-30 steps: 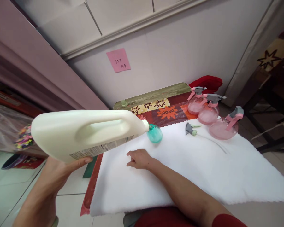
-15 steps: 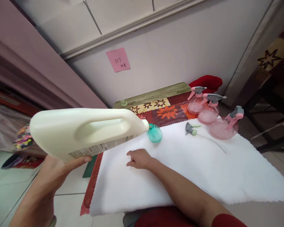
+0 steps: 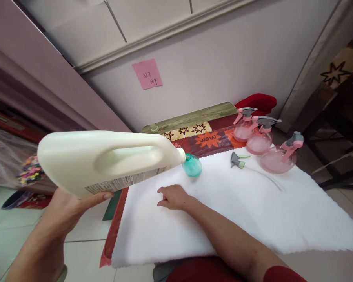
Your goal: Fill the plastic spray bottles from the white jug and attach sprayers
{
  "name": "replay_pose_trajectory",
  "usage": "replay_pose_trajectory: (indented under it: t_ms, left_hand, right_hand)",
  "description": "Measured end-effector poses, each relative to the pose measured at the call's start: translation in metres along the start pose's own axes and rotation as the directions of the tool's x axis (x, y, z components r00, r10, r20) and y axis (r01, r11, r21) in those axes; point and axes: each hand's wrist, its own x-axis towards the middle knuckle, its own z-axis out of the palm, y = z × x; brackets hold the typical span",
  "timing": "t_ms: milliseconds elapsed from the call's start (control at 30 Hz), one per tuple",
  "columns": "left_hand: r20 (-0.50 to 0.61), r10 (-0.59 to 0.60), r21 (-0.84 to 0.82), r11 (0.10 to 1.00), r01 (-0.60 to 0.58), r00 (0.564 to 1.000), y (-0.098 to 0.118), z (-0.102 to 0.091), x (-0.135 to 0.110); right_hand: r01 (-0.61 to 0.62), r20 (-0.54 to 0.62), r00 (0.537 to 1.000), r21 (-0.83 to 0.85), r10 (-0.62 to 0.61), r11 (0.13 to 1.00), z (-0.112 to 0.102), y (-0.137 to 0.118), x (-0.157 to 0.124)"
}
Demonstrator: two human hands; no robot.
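My left hand holds up a large cream-white jug from below, its thumb along the labelled side. The jug lies nearly level, its base slightly raised, with its mouth at the neck of a round teal bottle. That bottle stands on the white cloth and has pale, cloudy contents. My right hand rests on the cloth just in front of the bottle, holding nothing, thumb and forefinger apart. To the right lies a loose grey and green spray head with its clear tube.
Three pink spray bottles with grey and pink triggers stand at the right of the white fluffy cloth. Behind the cloth, the patterned table cover meets the wall, where a pink note is stuck. A bin stands on the floor at left.
The rear of the jug has risen a little in my left hand, tilting it slightly more toward the teal bottle. My right hand has stayed in place.
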Motion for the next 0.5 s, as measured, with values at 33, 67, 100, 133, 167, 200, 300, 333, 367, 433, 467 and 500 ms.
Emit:
replay_pose_trajectory:
  t_ms: [33, 67, 100, 133, 167, 200, 300, 333, 367, 433, 467, 500]
  left_hand:
    - [0.017, -0.022, -0.035, 0.999, 0.022, 1.000, 0.0016, 0.0005, 0.0006]
    - [0.029, -0.038, -0.066, 0.997, 0.040, 0.999, 0.0030, 0.0011, 0.0013]
    - [0.040, -0.051, -0.089, 0.995, 0.054, 0.998, 0.0042, 0.0017, 0.0019]
    - [0.042, -0.055, -0.102, 0.993, 0.059, 0.998, 0.0052, 0.0022, 0.0026]
    - [0.045, -0.059, -0.109, 0.992, 0.064, 0.997, 0.0060, 0.0026, 0.0031]
    - [0.049, -0.062, -0.111, 0.992, 0.067, 0.997, 0.0067, 0.0028, 0.0036]
    - [0.058, -0.056, -0.105, 0.993, 0.062, 0.997, 0.0078, 0.0025, 0.0043]
    - [0.060, -0.052, -0.103, 0.993, 0.058, 0.997, 0.0079, 0.0022, 0.0043]
    - [0.062, -0.051, -0.101, 0.993, 0.057, 0.997, 0.0079, 0.0019, 0.0043]
    - [0.058, -0.064, -0.096, 0.993, 0.070, 0.996, 0.0075, 0.0011, 0.0045]
    - [0.056, -0.075, -0.093, 0.992, 0.080, 0.996, 0.0071, 0.0006, 0.0047]
    - [0.052, -0.080, -0.092, 0.992, 0.084, 0.995, 0.0067, 0.0000, 0.0050]
  right_hand:
    - [-0.001, 0.001, 1.000, -0.001, 0.001, 1.000, -0.0002, -0.0001, -0.0001]
    - [-0.001, 0.001, 1.000, -0.001, 0.001, 1.000, -0.0004, -0.0001, -0.0001]
    - [-0.002, 0.001, 1.000, -0.002, 0.002, 1.000, -0.0006, -0.0001, -0.0003]
    - [-0.002, 0.000, 1.000, -0.003, 0.002, 1.000, -0.0008, -0.0002, -0.0004]
    - [-0.001, -0.001, 1.000, -0.003, 0.001, 1.000, -0.0010, -0.0002, -0.0006]
    - [0.000, -0.002, 1.000, -0.001, 0.000, 1.000, -0.0012, -0.0002, -0.0007]
    - [0.003, -0.004, 1.000, 0.003, -0.003, 1.000, -0.0014, -0.0001, -0.0008]
    - [0.004, -0.003, 1.000, 0.003, -0.004, 1.000, -0.0014, -0.0001, -0.0007]
    - [0.004, -0.002, 1.000, 0.001, -0.004, 1.000, -0.0013, -0.0002, -0.0006]
    - [0.000, 0.000, 1.000, -0.008, 0.000, 1.000, -0.0010, -0.0003, -0.0002]
    - [-0.003, -0.001, 1.000, -0.014, 0.003, 1.000, -0.0008, -0.0004, 0.0000]
    - [-0.005, -0.002, 1.000, -0.019, 0.005, 1.000, -0.0006, -0.0004, 0.0002]
